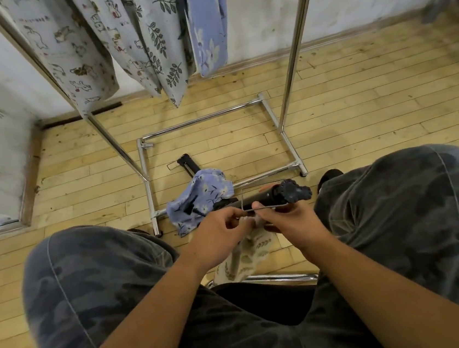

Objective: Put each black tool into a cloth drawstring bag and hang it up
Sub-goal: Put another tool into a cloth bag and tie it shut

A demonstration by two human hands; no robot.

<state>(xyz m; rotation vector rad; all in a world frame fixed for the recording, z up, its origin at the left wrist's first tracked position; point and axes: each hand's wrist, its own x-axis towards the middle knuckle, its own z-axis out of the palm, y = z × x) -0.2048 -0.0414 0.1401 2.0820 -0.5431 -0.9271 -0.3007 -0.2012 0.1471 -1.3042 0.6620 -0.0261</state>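
Both hands are occupied, close together over the floor (357,102), between the person's knees. The left hand (220,232) has its fingers curled, pinching the gathered mouth of the beige leaf-print bag (250,254), which hangs slack below the hands. The right hand (288,224) appears to grip the black tool (275,194), one fingertip showing on its far side and the thumb at its thin wire loop (242,199). That tool lies crosswise just beyond the knuckles, long axis left to right, knobbed end right. The right hand is the nearer. The bag mouth sits directly below the tool's left end, so in my judgement the tool must be tipped end-down before it will enter. Count of tools: two confirmed, the second black tool (188,164) lying on the floor inside the rack (202,118) base. Its near end runs under the blue floral bag (204,191), which is crumpled at the base's front rail. Dark parts show in that bag's folds; whether they belong to a third tool cannot be told. Count of bags: one in hand, one on the floor, four hanging bags (161,38) on the rack.
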